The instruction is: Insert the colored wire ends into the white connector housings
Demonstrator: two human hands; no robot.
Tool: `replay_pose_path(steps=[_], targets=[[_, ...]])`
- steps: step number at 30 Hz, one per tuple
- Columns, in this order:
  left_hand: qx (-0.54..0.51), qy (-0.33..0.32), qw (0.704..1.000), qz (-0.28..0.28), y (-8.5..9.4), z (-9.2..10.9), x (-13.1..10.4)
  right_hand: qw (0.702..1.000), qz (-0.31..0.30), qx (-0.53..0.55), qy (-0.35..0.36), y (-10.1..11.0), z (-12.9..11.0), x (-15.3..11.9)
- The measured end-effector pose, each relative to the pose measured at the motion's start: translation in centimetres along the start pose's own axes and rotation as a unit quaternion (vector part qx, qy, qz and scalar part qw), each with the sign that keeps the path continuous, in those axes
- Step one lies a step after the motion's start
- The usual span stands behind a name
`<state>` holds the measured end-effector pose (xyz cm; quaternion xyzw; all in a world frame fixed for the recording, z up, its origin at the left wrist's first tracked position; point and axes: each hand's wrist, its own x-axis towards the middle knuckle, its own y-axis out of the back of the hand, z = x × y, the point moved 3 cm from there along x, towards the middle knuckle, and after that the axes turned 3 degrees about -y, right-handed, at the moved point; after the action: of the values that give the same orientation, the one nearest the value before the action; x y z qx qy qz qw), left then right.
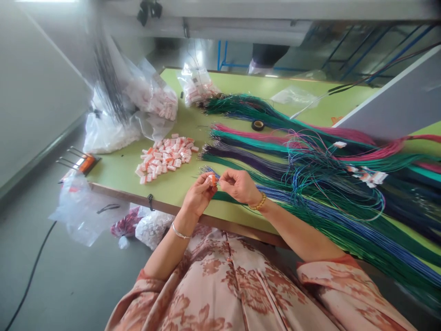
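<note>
Near the table's front edge, my left hand (199, 195) pinches a small white and orange plastic connector (212, 179) between thumb and fingers. Close beside it on the right, my right hand (239, 185) has its fingers closed on the end of a thin wire at the connector's side; the wire is mostly hidden by the fingers. A heap of similar white and orange connectors (165, 158) lies to the left of my hands. Bundles of wires, sorted by colour, stretch away to the right, among them blue wires (285, 195) and dark purple wires (244, 156).
Finished-looking wired connectors (370, 176) lie on the bundles at right. Behind are black tape (257, 125) and plastic bags of connectors (161, 99). A pronged stand (81, 166) sits at the left corner. A grey panel (399, 96) slants at right. Someone stands beyond the table.
</note>
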<state>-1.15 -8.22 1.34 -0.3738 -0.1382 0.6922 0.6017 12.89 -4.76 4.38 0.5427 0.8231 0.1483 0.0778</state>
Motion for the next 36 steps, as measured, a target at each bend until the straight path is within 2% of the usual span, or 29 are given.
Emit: replay_pose_path(steps=[7,12,19,21,26,33,36], targets=[[0.007,0.003,1.000,-0.007,-0.4,-0.2,-0.1,1.000,0.020,-0.013,0.013,0.0,0.6,-0.2],[0.025,-0.018,1.000,-0.001,-0.4,-0.2,0.1,0.999,0.030,-0.024,0.017,0.1,0.8,-0.2],[0.084,-0.124,0.988,0.045,-0.3,-0.7,0.1,0.999,0.029,-0.018,0.006,-0.2,0.5,-0.2],[0.107,-0.134,0.983,0.059,-0.3,-0.9,0.1,0.999,0.027,-0.033,0.019,-0.3,0.7,-0.3],[0.113,-0.101,0.986,0.062,0.1,-0.9,0.4,0.996,-0.017,-0.070,0.047,-0.1,1.1,-0.5],[0.146,-0.131,0.977,0.079,0.0,-1.0,0.0,0.977,0.023,-0.194,0.088,-1.2,1.0,-0.9],[0.164,-0.131,0.975,0.076,0.1,-0.9,-0.1,0.967,-0.008,-0.234,0.102,-1.2,0.9,-0.8]])
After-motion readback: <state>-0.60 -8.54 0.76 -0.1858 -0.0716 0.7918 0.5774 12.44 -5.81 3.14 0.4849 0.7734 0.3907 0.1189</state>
